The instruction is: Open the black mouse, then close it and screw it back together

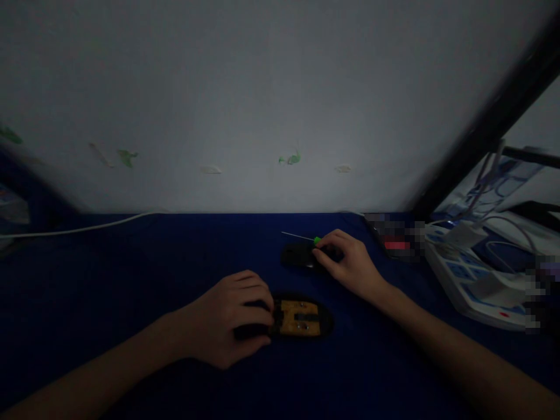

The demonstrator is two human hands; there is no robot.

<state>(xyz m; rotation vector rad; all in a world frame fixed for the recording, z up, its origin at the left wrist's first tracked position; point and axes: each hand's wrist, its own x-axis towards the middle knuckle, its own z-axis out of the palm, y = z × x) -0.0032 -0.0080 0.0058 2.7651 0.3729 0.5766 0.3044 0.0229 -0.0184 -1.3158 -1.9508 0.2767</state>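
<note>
My left hand [234, 318] grips the left end of an opened computer mouse [324, 322]. The fingers curl over the far side, with the thumb along the near side. An amber-coloured circuit board [289, 319] shows inside the dark shell. Farther back, my right hand [350, 262] is closed around the handle of a screwdriver [317, 240]. A green part and the thin metal shaft, pointing left, stick out; the hand hides the rest. Just under those fingertips lies a smooth black mouse cover [297, 255], its right part partly covered by the hand.
Dark blue cloth [196, 245] covers the table up to a pale wall [262, 105]. A white cable [87, 230] runs along the back left. To the right are a phone-like object [391, 236], partly blurred out, and a white power strip [472, 274] with plugs and cords.
</note>
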